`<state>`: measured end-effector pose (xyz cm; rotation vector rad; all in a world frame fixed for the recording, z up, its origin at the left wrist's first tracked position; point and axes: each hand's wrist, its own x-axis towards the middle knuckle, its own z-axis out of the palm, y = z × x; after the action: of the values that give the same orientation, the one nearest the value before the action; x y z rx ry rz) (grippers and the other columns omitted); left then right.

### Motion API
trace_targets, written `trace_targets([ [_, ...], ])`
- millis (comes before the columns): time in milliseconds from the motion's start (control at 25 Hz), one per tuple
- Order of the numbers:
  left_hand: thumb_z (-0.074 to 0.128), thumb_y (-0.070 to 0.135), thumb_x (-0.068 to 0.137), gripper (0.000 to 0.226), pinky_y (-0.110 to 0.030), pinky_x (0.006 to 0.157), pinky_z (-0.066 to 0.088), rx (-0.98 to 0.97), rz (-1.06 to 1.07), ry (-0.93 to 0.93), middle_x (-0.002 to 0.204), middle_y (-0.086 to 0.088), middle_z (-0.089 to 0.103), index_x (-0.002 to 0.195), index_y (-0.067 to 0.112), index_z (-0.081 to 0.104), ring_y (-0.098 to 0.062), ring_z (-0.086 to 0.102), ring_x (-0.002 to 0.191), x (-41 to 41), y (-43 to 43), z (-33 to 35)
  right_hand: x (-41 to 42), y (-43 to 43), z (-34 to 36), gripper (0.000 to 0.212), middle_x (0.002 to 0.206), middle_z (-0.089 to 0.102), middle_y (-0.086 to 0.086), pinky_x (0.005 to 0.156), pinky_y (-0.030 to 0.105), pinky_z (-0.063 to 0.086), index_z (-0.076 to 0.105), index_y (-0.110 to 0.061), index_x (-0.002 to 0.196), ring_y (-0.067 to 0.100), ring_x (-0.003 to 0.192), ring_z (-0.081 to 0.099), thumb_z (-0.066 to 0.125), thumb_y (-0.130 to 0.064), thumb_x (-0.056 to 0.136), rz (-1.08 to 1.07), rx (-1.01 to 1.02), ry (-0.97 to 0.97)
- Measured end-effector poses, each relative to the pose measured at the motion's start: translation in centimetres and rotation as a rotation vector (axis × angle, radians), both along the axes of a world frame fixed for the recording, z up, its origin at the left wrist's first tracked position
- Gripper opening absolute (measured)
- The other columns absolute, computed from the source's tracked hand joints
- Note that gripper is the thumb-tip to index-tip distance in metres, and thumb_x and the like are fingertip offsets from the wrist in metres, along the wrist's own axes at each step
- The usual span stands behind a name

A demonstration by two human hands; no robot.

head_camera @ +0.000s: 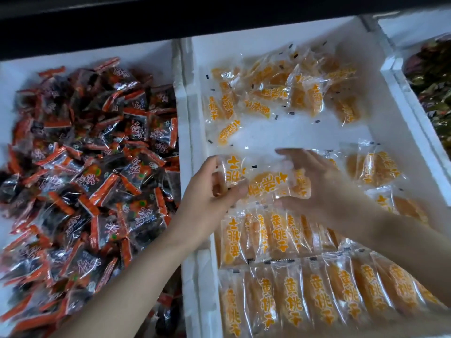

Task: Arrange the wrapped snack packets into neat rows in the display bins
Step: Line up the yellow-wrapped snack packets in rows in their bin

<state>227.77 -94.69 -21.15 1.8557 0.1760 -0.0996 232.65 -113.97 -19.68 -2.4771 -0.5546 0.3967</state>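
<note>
While gripped, packets (266, 185): ran nine to three o'clock
Left hand (210, 193): pinched nine-o'clock end
Right hand (317, 189): curled round three-o'clock end

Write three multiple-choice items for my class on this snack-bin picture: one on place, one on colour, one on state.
1. Where in the middle bin do the neat rows of orange packets lie?
A. Near end
B. Far end
C. Outside it
2. What colours are the heaped packets in the left bin?
A. Red and black
B. Blue and white
C. Green
3. What are the left hand and right hand doing?
A. Lying open
B. Holding orange packets
C. Holding red packets
Answers: 1 A, rows sit nearest the camera; 2 A, red edges on dark wrappers; 3 B, fingers curl round clear orange packets.
</note>
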Motion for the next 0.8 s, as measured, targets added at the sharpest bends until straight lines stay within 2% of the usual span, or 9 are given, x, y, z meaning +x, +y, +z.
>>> trace_targets([
  [80, 0.070, 0.023, 0.084, 0.038, -0.037, 0.067, 0.046, 0.054, -0.042, -0.023, 0.062, 0.001, 0.048, 0.114, 0.035, 0.052, -0.024, 0.048, 0.063, 0.2, 0.6, 0.3, -0.1, 1.0, 0.4, 0.083, 0.120, 0.041, -0.019, 0.093, 0.017, 0.028, 0.024, -0.045, 0.138, 0.002, 0.111, 0.040, 0.074, -0.038, 0.072, 0.029, 0.029, -0.168],
  [120, 0.071, 0.021, 0.083, 0.040, -0.028, 0.066, 0.042, 0.076, -0.057, -0.031, 0.058, 0.013, 0.044, 0.111, 0.041, 0.050, -0.012, 0.046, 0.060, 0.4, 0.8, 0.6, -0.1, 1.5, 0.4, 0.074, 0.115, 0.047, -0.019, 0.092, 0.021, 0.032, 0.034, -0.042, 0.136, 0.005, 0.109, 0.046, 0.073, -0.040, 0.074, 0.058, 0.069, -0.213],
  [200, 0.073, 0.019, 0.080, 0.043, -0.019, 0.066, 0.041, 0.095, -0.059, -0.048, 0.064, 0.022, 0.051, 0.104, 0.045, 0.048, -0.002, 0.050, 0.062, 0.5, 1.2, 1.1, 0.0, 2.5, 0.0, 0.043, 0.095, 0.058, -0.016, 0.082, 0.028, 0.038, 0.061, -0.033, 0.118, 0.015, 0.095, 0.056, 0.069, -0.043, 0.077, 0.106, 0.064, -0.270],
  [280, 0.071, 0.020, 0.082, 0.039, -0.026, 0.078, 0.050, 0.073, 0.001, -0.092, 0.086, 0.014, 0.066, 0.106, 0.041, 0.050, -0.005, 0.063, 0.078, 0.5, 1.8, 1.4, 0.4, 3.3, -0.2, 0.027, 0.079, 0.052, -0.019, 0.079, 0.030, 0.037, 0.069, -0.029, 0.101, 0.016, 0.084, 0.053, 0.068, -0.042, 0.077, 0.072, 0.028, -0.212],
  [360, 0.066, 0.018, 0.087, 0.028, -0.037, 0.084, 0.054, 0.050, 0.084, -0.130, 0.096, 0.003, 0.068, 0.111, 0.028, 0.055, -0.013, 0.066, 0.088, 0.3, 2.8, 1.7, 1.2, 3.8, -0.4, 0.014, 0.076, 0.053, -0.023, 0.075, 0.026, 0.037, 0.069, -0.028, 0.092, 0.010, 0.081, 0.051, 0.066, -0.036, 0.081, -0.015, 0.058, -0.103],
  [440, 0.062, 0.013, 0.091, 0.016, -0.027, 0.079, 0.053, 0.040, 0.148, -0.160, 0.088, 0.012, 0.067, 0.105, 0.018, 0.058, -0.005, 0.065, 0.082, 0.0, 3.8, 1.9, 2.2, 4.7, -1.2, 0.011, 0.089, 0.065, -0.012, 0.067, 0.022, 0.035, 0.067, -0.025, 0.092, 0.011, 0.085, 0.057, 0.061, -0.033, 0.088, -0.155, 0.108, 0.004],
  [560, 0.057, 0.009, 0.092, 0.011, -0.009, 0.063, 0.044, 0.020, 0.200, -0.128, 0.070, 0.019, 0.061, 0.089, 0.020, 0.057, 0.002, 0.056, 0.065, -0.6, 4.5, 2.1, 3.1, 7.2, -2.6, 0.023, 0.099, 0.066, -0.001, 0.062, 0.018, 0.034, 0.062, -0.015, 0.110, 0.015, 0.090, 0.060, 0.059, -0.026, 0.090, -0.245, 0.123, 0.093],
  [680, 0.057, 0.009, 0.091, 0.014, -0.017, 0.063, 0.044, 0.011, 0.232, -0.091, 0.067, 0.015, 0.058, 0.083, 0.021, 0.056, -0.004, 0.054, 0.065, -1.1, 5.0, 1.7, 2.5, 9.6, -4.2, 0.027, 0.093, 0.069, 0.000, 0.070, 0.025, 0.048, 0.055, -0.016, 0.113, 0.021, 0.085, 0.065, 0.061, -0.025, 0.089, -0.227, 0.137, 0.197],
  [800, 0.059, 0.009, 0.090, 0.019, -0.018, 0.064, 0.045, 0.001, 0.226, -0.053, 0.065, 0.014, 0.058, 0.077, 0.022, 0.055, -0.004, 0.054, 0.063, -1.4, 5.0, 1.2, 2.2, 9.9, -5.3, 0.022, 0.087, 0.066, -0.003, 0.081, 0.031, 0.050, 0.058, -0.019, 0.105, 0.020, 0.087, 0.064, 0.065, -0.027, 0.086, -0.238, 0.069, 0.156],
])
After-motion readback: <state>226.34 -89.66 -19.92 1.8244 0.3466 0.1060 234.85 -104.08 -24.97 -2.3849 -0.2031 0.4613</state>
